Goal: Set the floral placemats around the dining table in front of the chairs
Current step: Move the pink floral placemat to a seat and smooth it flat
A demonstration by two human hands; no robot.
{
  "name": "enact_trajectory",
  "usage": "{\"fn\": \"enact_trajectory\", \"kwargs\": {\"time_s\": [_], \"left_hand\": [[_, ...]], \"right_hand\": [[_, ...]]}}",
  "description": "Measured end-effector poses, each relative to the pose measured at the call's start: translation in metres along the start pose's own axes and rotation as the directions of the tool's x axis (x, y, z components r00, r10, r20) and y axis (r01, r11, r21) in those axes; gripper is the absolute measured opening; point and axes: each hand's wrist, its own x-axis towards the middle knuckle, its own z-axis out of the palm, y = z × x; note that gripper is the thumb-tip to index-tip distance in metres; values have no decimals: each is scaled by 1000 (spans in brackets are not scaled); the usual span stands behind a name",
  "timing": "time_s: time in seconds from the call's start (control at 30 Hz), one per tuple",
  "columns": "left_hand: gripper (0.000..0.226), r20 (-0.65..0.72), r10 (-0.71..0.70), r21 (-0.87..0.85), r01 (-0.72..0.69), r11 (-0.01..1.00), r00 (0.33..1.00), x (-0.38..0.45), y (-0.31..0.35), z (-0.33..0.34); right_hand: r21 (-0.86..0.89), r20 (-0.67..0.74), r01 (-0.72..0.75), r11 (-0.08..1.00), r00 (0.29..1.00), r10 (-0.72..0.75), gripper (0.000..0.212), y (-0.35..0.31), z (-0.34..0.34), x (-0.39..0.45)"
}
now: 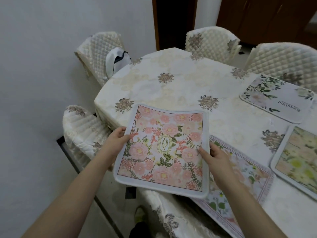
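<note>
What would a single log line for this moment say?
hands: left and right hold pink mat | mat: above table edge, not laid | laid mats: three

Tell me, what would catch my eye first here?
Most likely the pink mat with "GARDEN" in its middle, held above the near table edge by the left hand and right hand at its sides. Next, three more floral mats on the right: a white mat farther off, a yellow mat, and a bordered mat partly under the pink one.
</note>
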Motion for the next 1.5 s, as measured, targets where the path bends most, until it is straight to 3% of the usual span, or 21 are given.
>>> {"fn": "enact_trajectory", "kwargs": {"time_s": [0.47,0.67,0.83,1.17,1.33,1.5], "left_hand": [[22,250,16,125,-49,991,968,139,25,-69],[25,262,59,216,-118,969,963,158,37,-72],[31,264,88,281,-164,946,960,175,42,-77],[30,228,22,234,-77,969,973,234,39,-91],[31,262,21,231,-84,969,965,272,35,-105],[26,336,35,216,-113,970,941,323,23,-122]], "right_hand": [[18,-278,-74,997,958,76,24,-15,117,52],[98,-351,-108,989,927,136,29,-16,133,54],[194,-329,-159,968,919,216,34,-12,137,64],[253,-301,-148,956,927,223,28,-13,164,99],[231,-376,-139,963,900,220,28,-11,191,127],[229,-500,-159,960,827,256,30,-1,232,157]]}}
